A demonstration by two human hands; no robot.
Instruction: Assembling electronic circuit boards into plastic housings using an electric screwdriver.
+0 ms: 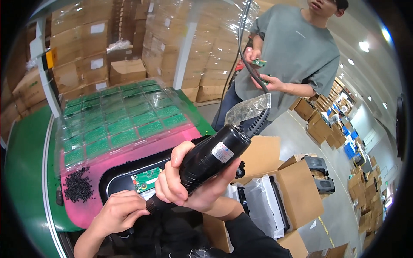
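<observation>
My right hand (195, 185) is wrapped round a black electric screwdriver (211, 155), held slanting with its cord end up and away from me. At its ribbed nose, the thumb and fingers of my left hand (118, 213) are pinched together. The bit itself is hidden by that hand. Just beyond my hands lies a black plastic housing (104, 182) with a rounded end, and a green circuit board (146, 179) sits inside it. My right hand covers part of both.
A clear tray (124, 118) of green boards lies on the pink mat (84, 217), near a pile of small black screws (78, 185). An open carton (299, 193) with wrapped parts stands at right. Across from me a person (297, 56) holds circuit boards. A cord (243, 47) hangs down.
</observation>
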